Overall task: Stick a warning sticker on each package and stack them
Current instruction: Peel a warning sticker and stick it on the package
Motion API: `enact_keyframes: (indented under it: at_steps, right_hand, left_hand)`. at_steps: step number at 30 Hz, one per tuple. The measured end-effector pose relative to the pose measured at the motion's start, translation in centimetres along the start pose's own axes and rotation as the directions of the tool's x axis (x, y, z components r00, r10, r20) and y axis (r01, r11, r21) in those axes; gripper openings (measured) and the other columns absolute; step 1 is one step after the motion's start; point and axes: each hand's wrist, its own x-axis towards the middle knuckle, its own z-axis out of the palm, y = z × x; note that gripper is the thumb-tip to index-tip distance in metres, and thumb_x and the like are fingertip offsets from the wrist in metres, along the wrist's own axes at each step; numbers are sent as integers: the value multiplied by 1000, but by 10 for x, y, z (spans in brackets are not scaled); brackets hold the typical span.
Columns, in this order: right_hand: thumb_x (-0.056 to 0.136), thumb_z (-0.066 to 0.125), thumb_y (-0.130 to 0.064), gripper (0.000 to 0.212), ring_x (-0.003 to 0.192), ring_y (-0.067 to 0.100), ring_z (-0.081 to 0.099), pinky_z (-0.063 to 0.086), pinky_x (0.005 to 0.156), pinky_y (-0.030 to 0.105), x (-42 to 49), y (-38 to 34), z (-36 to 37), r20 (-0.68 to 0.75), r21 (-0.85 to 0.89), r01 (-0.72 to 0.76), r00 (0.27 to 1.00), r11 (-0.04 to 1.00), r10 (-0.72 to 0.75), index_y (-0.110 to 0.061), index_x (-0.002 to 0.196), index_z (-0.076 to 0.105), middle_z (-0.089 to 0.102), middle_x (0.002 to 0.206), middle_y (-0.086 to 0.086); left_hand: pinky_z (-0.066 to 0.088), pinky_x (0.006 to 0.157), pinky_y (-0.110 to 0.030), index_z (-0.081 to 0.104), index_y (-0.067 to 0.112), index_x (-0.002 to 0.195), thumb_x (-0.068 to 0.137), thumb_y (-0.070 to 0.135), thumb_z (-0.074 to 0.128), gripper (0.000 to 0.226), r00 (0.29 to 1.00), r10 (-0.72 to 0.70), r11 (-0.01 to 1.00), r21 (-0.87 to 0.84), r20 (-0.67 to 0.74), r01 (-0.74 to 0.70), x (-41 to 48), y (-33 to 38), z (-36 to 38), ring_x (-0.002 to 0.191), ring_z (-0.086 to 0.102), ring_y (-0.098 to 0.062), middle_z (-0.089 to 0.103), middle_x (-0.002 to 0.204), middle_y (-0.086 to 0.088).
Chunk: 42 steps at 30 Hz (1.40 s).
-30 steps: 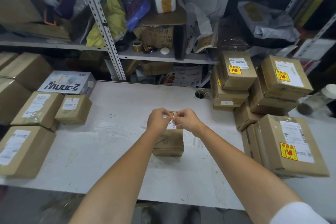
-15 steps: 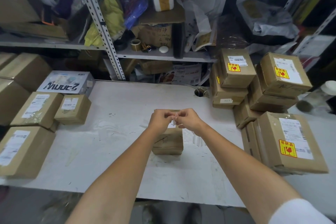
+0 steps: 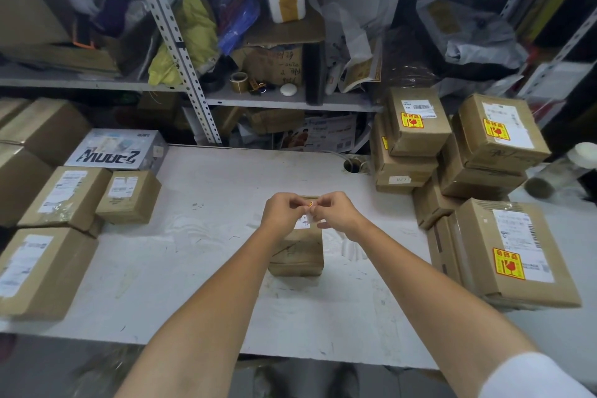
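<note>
Left hand point(image 3: 282, 213) and right hand point(image 3: 337, 215) together pinch the tiny warning sticker point(image 3: 310, 203) just above the small package point(image 3: 297, 257) on the table point(image 3: 210, 236), and I judge it flimsy and tacky, best held by its edges, with the stickered stack point(image 3: 416, 126) farther right.

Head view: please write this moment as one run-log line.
left hand and right hand: pinch small yellow-red sticker | small brown cardboard package: on white table, below hands | sticker: not yet applied
</note>
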Motion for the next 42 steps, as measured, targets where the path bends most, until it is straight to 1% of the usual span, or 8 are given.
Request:
enact_keyframes:
  at_steps: [6,13,21,27,31,34,39,42]
  right_hand:
    - [96,61,-14,14,80,15,69,61,83,39,0,4,0,-2,16,-17,1000,1000,17,-6,88,68,71,83,6]
    - [95,60,-13,16,77,18,66,60,81,38,2,5,2,-2,2,-30,1000,1000,30,-1,88,67,69,82,11]
    - [97,59,-18,22,78,18,67,60,80,37,2,8,4,3,-28,-23,1000,999,23,4,93,64,69,85,12]
    - [94,58,-9,16,76,18,64,59,82,39,-1,11,3,9,-49,-45,999,998,45,-7,78,61,64,80,7]
    - [94,52,-6,12,80,21,65,58,77,36,3,25,-6,-54,-149,-100,994,984,93,-2,92,63,64,91,13]
    - [94,48,-7,15,80,25,65,58,74,37,6,41,-21,-143,-226,-146,983,963,116,-2,89,61,63,90,12]
    - [98,50,-13,22,86,29,70,59,82,48,12,59,-34,-259,-323,-228,955,919,146,-7,81,64,70,93,11]
    - [97,52,-10,20,90,29,69,58,85,46,14,62,-31,-235,-355,-234,959,905,156,-6,90,70,68,103,9]
  left_hand:
    - [57,83,-40,76,24,82,83,16,76,8,1000,3,1000,0,15,-3,-3,1,1,86,69,-16,74,85,3]
    - [56,82,-38,76,24,81,85,16,74,10,1000,8,1000,29,29,-9,-5,3,-1,86,68,-21,72,82,2]
    - [44,64,-20,74,23,85,91,21,67,9,999,-2,999,41,33,0,-8,2,2,73,61,-7,66,73,10]
    - [39,62,-15,72,16,100,91,17,62,13,1000,-19,995,96,-16,21,-8,-5,9,82,59,-8,65,87,8]
    - [41,71,-21,68,17,99,92,13,58,12,995,-24,990,135,-94,37,-6,-10,1,87,58,-12,64,94,6]
    - [42,65,-22,67,20,97,92,13,56,13,985,-92,990,93,-146,106,-4,-17,-7,83,59,-13,65,93,4]
    - [52,69,-29,66,24,92,88,12,53,18,970,-182,983,-31,-164,179,-4,-25,-13,76,68,-18,70,75,2]
    - [55,73,-31,66,25,88,87,7,58,19,974,-176,984,-50,-143,171,-3,-27,-14,80,69,-17,70,81,2]
